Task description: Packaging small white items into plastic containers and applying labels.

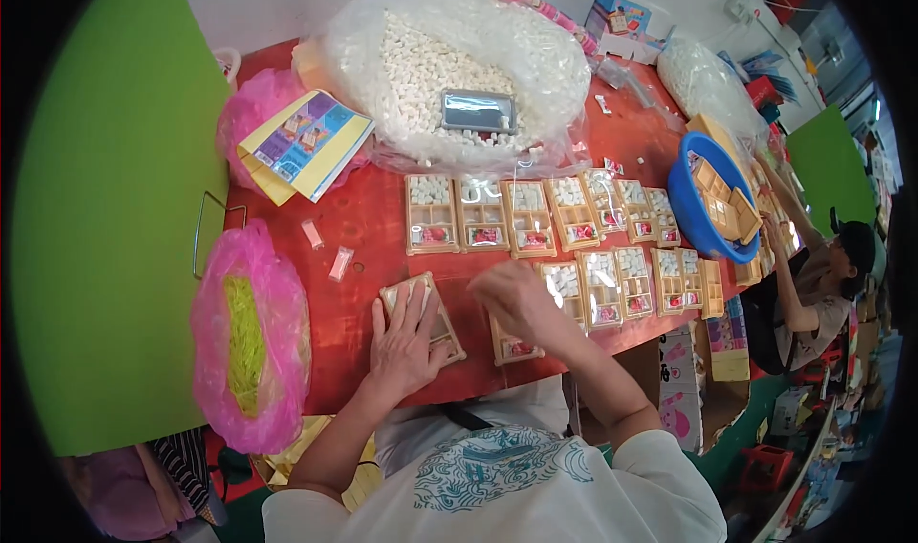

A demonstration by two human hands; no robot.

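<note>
My left hand [406,342] lies spread and flat on a tan compartment tray [446,331] near the table's front edge, covering much of it. My right hand [524,304] is raised to the right of that tray. Its fingers look curled but are smeared by motion, so whether they hold anything cannot be made out. Partly under my right hand sits another tan tray [516,349] with a small red-and-white packet in it. Beyond it, several similar trays [432,215] stand in two rows, with white pieces and red packets in their compartments.
A clear bag [555,60] of small white pieces stands at the back, a grey scoop [478,110] in it. Leftward are a pink bag [287,371] of yellow-green strips, printed cards [311,141] and pink packets [340,263]. At right, a blue basin [687,199] holds trays; a co-worker [813,294] sits beyond.
</note>
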